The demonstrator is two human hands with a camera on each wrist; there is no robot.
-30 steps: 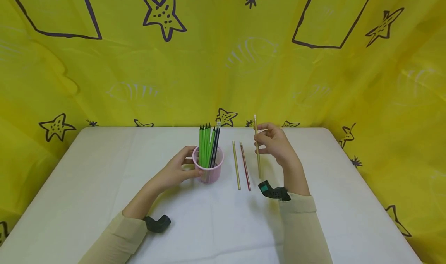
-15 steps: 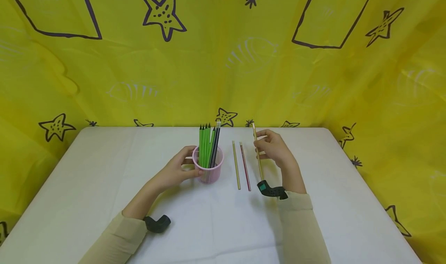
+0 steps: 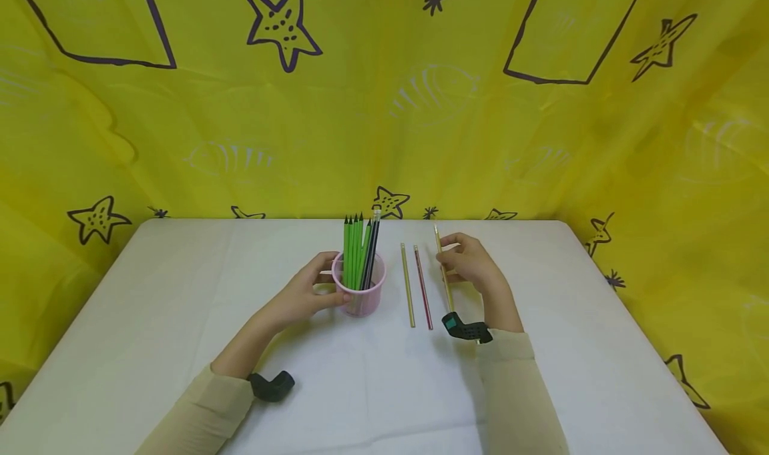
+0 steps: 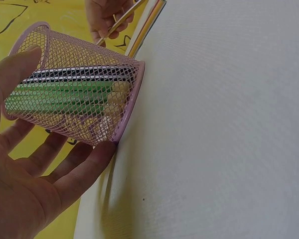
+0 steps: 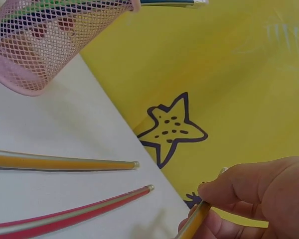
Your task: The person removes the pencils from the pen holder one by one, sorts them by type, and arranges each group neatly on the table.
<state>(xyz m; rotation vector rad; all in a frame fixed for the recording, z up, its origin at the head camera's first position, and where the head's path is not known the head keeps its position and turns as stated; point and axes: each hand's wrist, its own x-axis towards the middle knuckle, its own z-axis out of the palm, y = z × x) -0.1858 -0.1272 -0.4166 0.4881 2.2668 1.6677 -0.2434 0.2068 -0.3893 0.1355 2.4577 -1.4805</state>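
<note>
My left hand (image 3: 300,295) holds a pink mesh pencil cup (image 3: 368,303) that stands on the table. In the left wrist view, thumb and fingers lie round the cup's wall (image 4: 74,52). Several green pencils (image 3: 350,255), points up, and a few black pencils (image 3: 372,251) with their eraser ends up lean inside it. My right hand (image 3: 474,263) pinches a gold-yellow pencil (image 3: 448,295), tilted with its eraser end away from me. A second yellow pencil (image 3: 408,285) and a red pencil (image 3: 423,288) lie side by side between cup and right hand.
A white cloth (image 3: 324,401) covers the table. Yellow curtain (image 3: 360,108) with starfish and fish drawings hangs behind it and at both sides. A dark camera mount sits on the left wrist (image 3: 272,386) and on the right wrist (image 3: 465,327).
My right hand has come down and slightly toward me with the yellow pencil, whose eraser end now sits lower. The left hand, cup and lying pencils have stayed in place.
</note>
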